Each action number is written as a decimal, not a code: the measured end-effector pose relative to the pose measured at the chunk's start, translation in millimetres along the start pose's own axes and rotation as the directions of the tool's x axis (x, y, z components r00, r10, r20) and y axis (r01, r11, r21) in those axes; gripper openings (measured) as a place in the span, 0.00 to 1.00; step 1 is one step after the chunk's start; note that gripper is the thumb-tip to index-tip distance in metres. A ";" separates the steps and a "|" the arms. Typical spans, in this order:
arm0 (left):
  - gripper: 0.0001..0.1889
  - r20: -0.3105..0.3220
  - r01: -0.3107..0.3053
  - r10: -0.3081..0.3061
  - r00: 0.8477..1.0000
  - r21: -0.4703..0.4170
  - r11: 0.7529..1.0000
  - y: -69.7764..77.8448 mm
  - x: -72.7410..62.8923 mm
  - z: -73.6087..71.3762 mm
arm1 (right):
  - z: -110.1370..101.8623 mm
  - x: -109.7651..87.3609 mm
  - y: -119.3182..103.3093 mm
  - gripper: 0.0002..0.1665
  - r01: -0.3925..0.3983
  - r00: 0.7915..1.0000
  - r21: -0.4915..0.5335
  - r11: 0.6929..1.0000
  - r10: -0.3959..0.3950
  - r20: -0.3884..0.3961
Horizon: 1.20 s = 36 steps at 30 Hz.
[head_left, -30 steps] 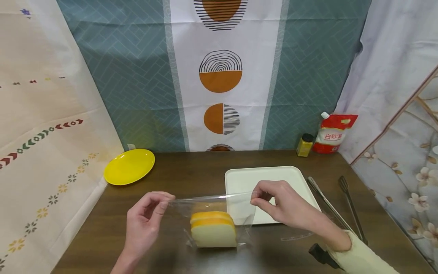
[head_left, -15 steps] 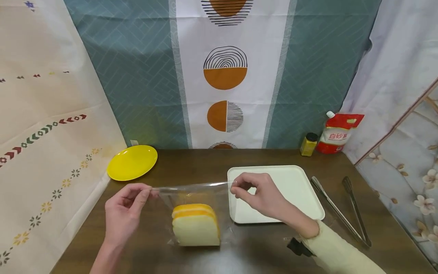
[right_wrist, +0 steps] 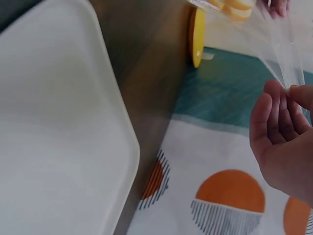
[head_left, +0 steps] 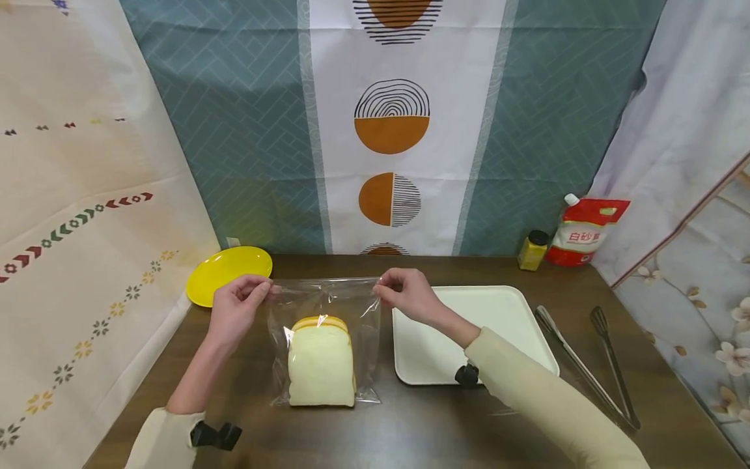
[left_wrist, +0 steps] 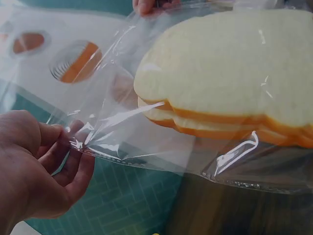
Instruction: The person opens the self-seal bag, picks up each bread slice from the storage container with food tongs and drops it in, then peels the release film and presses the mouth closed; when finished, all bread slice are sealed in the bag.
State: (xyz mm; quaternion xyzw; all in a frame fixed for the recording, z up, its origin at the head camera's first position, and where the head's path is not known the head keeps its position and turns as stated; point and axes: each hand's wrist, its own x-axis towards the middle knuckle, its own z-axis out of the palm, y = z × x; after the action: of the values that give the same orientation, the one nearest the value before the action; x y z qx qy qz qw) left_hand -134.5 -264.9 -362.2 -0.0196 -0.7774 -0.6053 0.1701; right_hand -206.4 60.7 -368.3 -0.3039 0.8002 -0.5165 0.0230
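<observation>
A clear plastic bag [head_left: 366, 345] stands upright on the dark table, with slices of bread [head_left: 321, 365] inside at its bottom. My left hand [head_left: 237, 309] pinches the bag's top left corner between thumb and fingers. At the opposite top corner, my right hand [head_left: 410, 296] pinches the film the same way, so the top edge is stretched straight between them. In the left wrist view the bread [left_wrist: 225, 68] shows pale faces and orange crusts through the film, and the left hand [left_wrist: 44, 166] grips the bag's edge. The right hand [right_wrist: 286, 127] holds the film in the right wrist view.
A white tray [head_left: 424, 365] lies right of the bag, under the right forearm. Metal tongs [head_left: 609, 352] lie beyond it. A yellow plate [head_left: 205, 277] is at the back left. A yellow jar [head_left: 532, 251] and a red and white pouch [head_left: 586, 231] stand at the back right.
Both hands have risen and drawn closer together, and the bag has shifted left. The bread, earlier tipped back, now stands more upright and shows its full face.
</observation>
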 end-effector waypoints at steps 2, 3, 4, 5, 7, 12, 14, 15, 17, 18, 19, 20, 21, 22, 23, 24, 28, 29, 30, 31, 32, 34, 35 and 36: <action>0.16 0.004 0.026 -0.026 1.000 0.021 0.999 -4.6 7.3 0.9 | 0.2 6.4 4.0 0.04 -0.017 1.000 -0.013 1.000 0.017 -0.001; 0.16 0.005 0.044 -0.044 0.999 0.031 0.999 -6.5 10.7 1.3 | 0.1 9.4 5.6 0.04 -0.023 1.000 -0.015 1.000 0.023 0.003; 0.16 0.008 0.060 -0.060 0.998 0.040 0.997 -8.4 14.1 1.4 | 0.0 12.3 7.0 0.04 -0.034 0.999 -0.018 0.999 0.034 0.004; 0.17 0.012 0.077 -0.077 0.997 0.047 0.996 -10.0 17.6 1.7 | -0.1 15.3 8.5 0.05 -0.045 0.999 -0.021 0.999 0.045 0.005; 0.17 0.020 0.112 -0.113 0.993 0.049 0.993 -12.8 24.4 2.6 | -1.0 20.8 11.2 0.05 -0.072 0.997 -0.016 0.997 0.072 0.007; 0.18 0.050 0.185 -0.187 0.981 0.043 0.982 -20.7 40.9 7.8 | -3.3 32.7 21.0 0.07 -0.133 0.991 -0.024 0.991 0.133 0.004; 0.18 0.051 0.195 -0.197 0.979 0.039 0.980 -25.6 47.3 11.7 | -3.6 37.2 26.7 0.07 -0.154 0.988 -0.034 0.988 0.154 -0.004; 0.18 0.050 0.199 -0.201 0.978 0.040 0.979 -28.5 50.5 13.5 | -3.8 39.4 29.5 0.07 -0.162 0.987 -0.039 0.986 0.162 -0.009; 0.18 0.042 0.206 -0.207 0.977 0.034 0.978 -34.3 56.0 17.8 | -3.2 43.7 35.4 0.07 -0.186 0.982 -0.035 0.982 0.186 -0.017; 0.18 0.036 0.212 -0.213 0.976 0.037 0.977 -36.9 58.2 19.8 | -2.7 45.8 38.1 0.08 -0.197 0.980 -0.033 0.980 0.197 -0.019; 0.18 0.030 0.219 -0.220 0.975 0.039 0.975 -39.9 60.1 21.6 | -2.0 47.8 40.5 0.08 -0.206 0.979 -0.034 0.978 0.205 -0.018; 0.17 0.019 0.228 -0.229 0.973 0.044 0.973 -42.9 62.0 23.3 | -1.2 49.8 42.8 0.08 -0.213 0.977 -0.038 0.976 0.212 -0.014; 0.17 0.007 0.239 -0.239 0.971 0.049 0.970 -45.8 63.7 25.0 | -0.2 51.8 45.3 0.09 -0.218 0.976 -0.048 0.975 0.218 -0.011; 0.16 -0.005 0.246 -0.247 0.969 0.056 0.968 -48.4 65.4 26.8 | 0.7 53.7 47.6 0.09 -0.221 0.975 -0.063 0.973 0.221 -0.011; 0.15 -0.011 0.252 -0.251 0.968 0.057 0.966 -51.0 67.3 28.7 | 1.6 55.5 49.8 0.09 -0.224 0.975 -0.078 0.971 0.223 -0.014; 0.15 -0.017 0.257 -0.256 0.966 0.061 0.964 -53.8 69.3 30.6 | 2.4 57.1 51.8 0.09 -0.228 0.974 -0.092 0.969 0.227 -0.021; 0.14 -0.030 0.278 -0.277 0.960 0.055 0.959 -64.3 76.6 37.8 | 5.9 62.0 60.6 0.09 -0.258 0.966 -0.135 0.957 0.254 -0.044; 0.14 -0.032 0.290 -0.288 0.957 0.048 0.956 -67.0 77.8 39.2 | 7.0 63.1 63.0 0.09 -0.270 0.963 -0.139 0.953 0.266 -0.046; 0.14 -0.036 0.300 -0.299 0.954 0.049 0.953 -70.0 78.9 40.3 | 8.3 64.1 65.3 0.09 -0.277 0.961 -0.149 0.949 0.272 -0.049; 0.14 -0.042 0.311 -0.309 0.950 0.046 0.949 -72.6 79.6 41.5 | 9.8 65.3 67.7 0.09 -0.285 0.959 -0.156 0.946 0.280 -0.051; 0.14 -0.051 0.322 -0.320 0.946 0.049 0.946 -75.3 80.5 42.6 | 11.0 66.4 70.2 0.09 -0.290 0.957 -0.165 0.943 0.285 -0.055; 0.13 -0.062 0.331 -0.327 0.943 0.063 0.941 -80.0 82.1 44.9 | 13.6 68.7 74.8 0.10 -0.297 0.955 -0.179 0.938 0.290 -0.067; 0.13 -0.065 0.327 -0.323 0.944 0.068 0.942 -82.5 83.2 46.0 | 14.6 69.9 76.6 0.10 -0.298 0.954 -0.185 0.936 0.289 -0.077; 0.13 -0.069 0.325 -0.320 0.945 0.078 0.942 -84.6 84.3 47.2 | 15.5 70.9 78.2 0.10 -0.300 0.954 -0.191 0.935 0.288 -0.088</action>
State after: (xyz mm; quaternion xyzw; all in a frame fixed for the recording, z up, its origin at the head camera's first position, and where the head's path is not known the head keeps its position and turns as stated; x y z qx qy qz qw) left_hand -245.2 -257.6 -426.8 0.1324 -0.7909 -0.5905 0.0908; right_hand -294.8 34.0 -421.5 -0.1666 0.8852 -0.4320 0.0455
